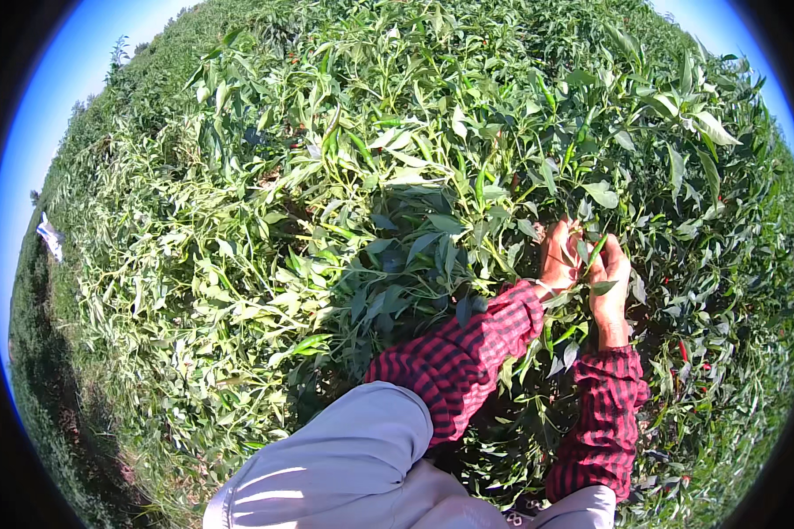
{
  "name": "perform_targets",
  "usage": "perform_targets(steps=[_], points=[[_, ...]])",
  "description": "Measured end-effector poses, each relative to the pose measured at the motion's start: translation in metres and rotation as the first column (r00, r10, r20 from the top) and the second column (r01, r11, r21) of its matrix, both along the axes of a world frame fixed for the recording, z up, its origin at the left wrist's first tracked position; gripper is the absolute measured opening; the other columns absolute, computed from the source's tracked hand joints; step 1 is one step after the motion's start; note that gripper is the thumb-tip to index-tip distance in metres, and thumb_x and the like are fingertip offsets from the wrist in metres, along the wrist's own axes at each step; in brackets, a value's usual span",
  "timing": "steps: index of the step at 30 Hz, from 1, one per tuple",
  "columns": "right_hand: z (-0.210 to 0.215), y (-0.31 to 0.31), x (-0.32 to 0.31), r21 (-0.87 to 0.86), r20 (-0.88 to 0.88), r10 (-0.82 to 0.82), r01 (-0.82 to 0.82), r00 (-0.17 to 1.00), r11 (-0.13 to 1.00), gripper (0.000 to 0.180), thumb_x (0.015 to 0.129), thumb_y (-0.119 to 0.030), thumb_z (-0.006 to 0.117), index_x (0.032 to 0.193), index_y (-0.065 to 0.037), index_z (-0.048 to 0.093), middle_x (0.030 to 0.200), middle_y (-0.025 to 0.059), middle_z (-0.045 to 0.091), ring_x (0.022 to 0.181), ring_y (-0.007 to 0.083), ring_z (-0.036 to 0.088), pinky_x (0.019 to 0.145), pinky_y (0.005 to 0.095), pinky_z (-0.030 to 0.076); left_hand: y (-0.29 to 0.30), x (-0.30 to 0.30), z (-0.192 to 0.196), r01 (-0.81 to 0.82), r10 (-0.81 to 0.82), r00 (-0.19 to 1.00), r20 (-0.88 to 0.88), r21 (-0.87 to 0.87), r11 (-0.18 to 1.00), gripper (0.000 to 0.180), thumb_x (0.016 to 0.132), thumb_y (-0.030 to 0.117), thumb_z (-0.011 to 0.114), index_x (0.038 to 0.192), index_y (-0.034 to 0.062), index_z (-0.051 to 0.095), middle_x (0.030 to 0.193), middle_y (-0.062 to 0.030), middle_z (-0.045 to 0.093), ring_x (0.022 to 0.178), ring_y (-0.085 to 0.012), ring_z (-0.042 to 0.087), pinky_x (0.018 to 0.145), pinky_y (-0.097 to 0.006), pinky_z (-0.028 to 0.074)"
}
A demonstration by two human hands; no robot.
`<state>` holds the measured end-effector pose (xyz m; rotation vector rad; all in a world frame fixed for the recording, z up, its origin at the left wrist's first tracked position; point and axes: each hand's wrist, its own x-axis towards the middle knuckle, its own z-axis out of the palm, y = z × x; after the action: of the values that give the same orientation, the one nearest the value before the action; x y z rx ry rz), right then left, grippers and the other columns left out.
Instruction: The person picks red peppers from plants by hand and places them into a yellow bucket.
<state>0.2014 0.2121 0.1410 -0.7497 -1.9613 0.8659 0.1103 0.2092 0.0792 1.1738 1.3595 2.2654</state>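
My left hand (557,262) is among the leaves of a pepper plant, right of the middle, its fingers curled in; leaves partly cover them, so what they hold does not show. Close beside it, my right hand (612,282) is closed, thumb and fingers bent toward the left hand. A slender green chili pepper (597,249) lies at the right hand's fingertips and appears pinched there. Leaves and stems surround both hands. More green chili peppers (310,345) hang on the plants to the left, and a red chili pepper (684,351) shows below and right of my right hand.
Dense pepper plants (212,264) spread around me on all sides and press against my arms. A dark furrow (66,414) runs along the far left. Beyond it, a white object (50,236) stands out near the field's left edge.
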Motion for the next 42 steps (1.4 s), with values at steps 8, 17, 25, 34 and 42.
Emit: perform_targets(steps=[8,17,25,34,42], points=[[0.035,-0.08,0.028,-0.576,-0.433,-0.048,-0.235,0.9,0.783,0.017,0.091,-0.022,0.052,0.088,-0.007,0.059,0.056,-0.0061,0.046,0.042,0.0006,0.031,0.037,0.0161,0.021,-0.095,0.001,0.044,0.356,-0.391,0.906,-0.165,-0.206,0.912,0.029,0.08,0.002,0.048,0.108,0.0011,0.053,0.11,-0.0137,0.056,0.107,-0.0261,0.051,0.097,-0.034,0.036],[0.085,-0.189,0.124,-0.522,-0.742,-0.209,-0.355,0.637,0.776,0.021,0.092,-0.02,0.049,0.098,0.0,0.053,0.073,0.0002,0.046,0.05,0.003,0.031,0.043,0.0169,0.026,-0.203,0.056,0.131,0.498,-0.506,0.852,-0.134,-0.092,0.862,0.024,0.086,0.007,0.049,0.108,-0.0005,0.054,0.105,-0.0048,0.059,0.092,-0.0086,0.053,0.076,-0.022,0.042],[0.1,-0.415,0.305,-0.367,-0.563,-0.711,0.643,0.422,0.672,0.013,0.093,-0.012,0.046,0.1,-0.005,0.053,0.085,0.0027,0.053,0.056,0.0026,0.034,0.045,0.0143,0.027,-0.242,0.089,0.094,0.571,-0.591,0.798,-0.113,-0.17,0.803,0.025,0.089,0.007,0.047,0.112,-0.0022,0.05,0.108,-0.0119,0.056,0.101,-0.0194,0.055,0.08,-0.029,0.048],[-0.15,-0.622,0.461,-0.402,0.259,-0.955,0.883,-0.143,-0.241,0.022,0.089,-0.023,0.05,0.093,-0.003,0.059,0.076,0.0051,0.06,0.054,0.0084,0.051,0.038,0.0211,0.037,-0.206,0.133,0.108,0.571,-0.585,0.784,-0.21,-0.129,0.811,0.03,0.087,0.008,0.052,0.115,0.0003,0.046,0.112,-0.0116,0.053,0.099,-0.0176,0.054,0.076,-0.027,0.048],[-0.049,-0.529,0.417,-0.087,0.101,-0.994,0.995,-0.037,-0.046,0.026,0.093,-0.018,0.048,0.109,0.0,0.057,0.105,0.0103,0.06,0.094,0.0186,0.056,0.083,0.031,0.043,-0.083,0.157,0.118,0.327,-0.325,0.727,-0.605,-0.111,0.938,0.023,0.072,0.004,0.057,0.095,0.0046,0.057,0.093,-0.014,0.057,0.089,-0.0297,0.053,0.081,-0.037,0.042]])
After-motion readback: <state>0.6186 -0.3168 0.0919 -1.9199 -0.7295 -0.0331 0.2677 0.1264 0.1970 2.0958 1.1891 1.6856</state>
